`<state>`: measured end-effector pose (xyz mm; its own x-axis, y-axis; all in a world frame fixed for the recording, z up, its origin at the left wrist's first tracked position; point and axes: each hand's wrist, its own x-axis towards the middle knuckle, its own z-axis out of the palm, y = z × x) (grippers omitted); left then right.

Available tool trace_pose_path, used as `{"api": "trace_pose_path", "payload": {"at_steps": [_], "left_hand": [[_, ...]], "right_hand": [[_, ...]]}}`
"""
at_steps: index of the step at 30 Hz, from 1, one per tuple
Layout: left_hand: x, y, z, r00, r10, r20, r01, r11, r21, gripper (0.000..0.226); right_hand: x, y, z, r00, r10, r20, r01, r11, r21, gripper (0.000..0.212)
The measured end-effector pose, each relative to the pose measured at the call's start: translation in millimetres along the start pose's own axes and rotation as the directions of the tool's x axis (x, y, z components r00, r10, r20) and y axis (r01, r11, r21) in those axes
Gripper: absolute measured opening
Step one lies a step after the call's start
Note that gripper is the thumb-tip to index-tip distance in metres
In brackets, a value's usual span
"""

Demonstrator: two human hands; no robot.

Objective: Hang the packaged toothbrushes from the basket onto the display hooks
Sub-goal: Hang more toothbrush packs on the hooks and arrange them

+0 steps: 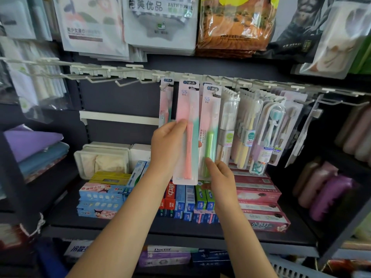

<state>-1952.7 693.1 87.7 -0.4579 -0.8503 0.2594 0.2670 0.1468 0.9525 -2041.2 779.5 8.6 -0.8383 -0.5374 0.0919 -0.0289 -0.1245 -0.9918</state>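
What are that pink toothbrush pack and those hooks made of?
Pink toothbrush pack, held by the left hand: apparently printed card under a clear plastic blister, since glare runs along the brush. Display hooks: probably white-coated wire, thin and matte, though plastic can't be ruled out.

A dark shelving unit fills the view, its back panel matte charcoal under soft, even light. Above that panel hang packaged bath towels and other bagged goods; below it a dark shelf carries rows of toothpaste boxes — pink ones to the right, blue ones to the left. Left of the panel lie folded cloths, purple over blue, and to its right stand pink and purple bottles in a side bay.
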Motion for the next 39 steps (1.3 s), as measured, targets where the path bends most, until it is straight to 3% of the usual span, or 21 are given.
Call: {"api": "trace_pose_path", "payload": {"at_steps": [8, 15, 24, 28, 33, 39], "left_hand": [[6, 7, -2, 0.999, 0.014, -0.042, -0.013, 0.999, 0.031, 0.035], [16, 8, -1, 0.999, -0.049, 0.009, 0.048, 0.998, 0.03, 0.022], [14, -48, -10, 0.998, -0.058, 0.038, 0.049, 0.975, 0.219, 0.035], [-2, -82, -17, 0.987, -0.13, 0.089, 0.121, 0.987, 0.107, 0.02], [-9, -120, -18, 0.954, -0.25, 0.163, 0.259, 0.965, -0.032, 0.024], [-2, -136, -10, 0.914, -0.362, 0.183, 0.404, 0.855, -0.326, 0.009]], "right_hand": [[2, 2, -1, 1.0, -0.006, 0.016, 0.006, 1.0, -0.003, 0.025], [-1, 1, -3, 0.999, 0.0, 0.047, 0.001, 1.0, -0.004, 0.027], [0, 16, -5, 1.0, 0.023, 0.017, -0.023, 1.0, 0.016, 0.031], [-2, 32, -3, 0.996, 0.089, 0.012, -0.09, 0.989, 0.113, 0.028], [-1, 45, -1, 0.987, 0.152, 0.046, -0.158, 0.927, 0.34, 0.024], [14, 59, 6, 0.973, 0.206, 0.108, -0.232, 0.818, 0.526, 0.023]]}}
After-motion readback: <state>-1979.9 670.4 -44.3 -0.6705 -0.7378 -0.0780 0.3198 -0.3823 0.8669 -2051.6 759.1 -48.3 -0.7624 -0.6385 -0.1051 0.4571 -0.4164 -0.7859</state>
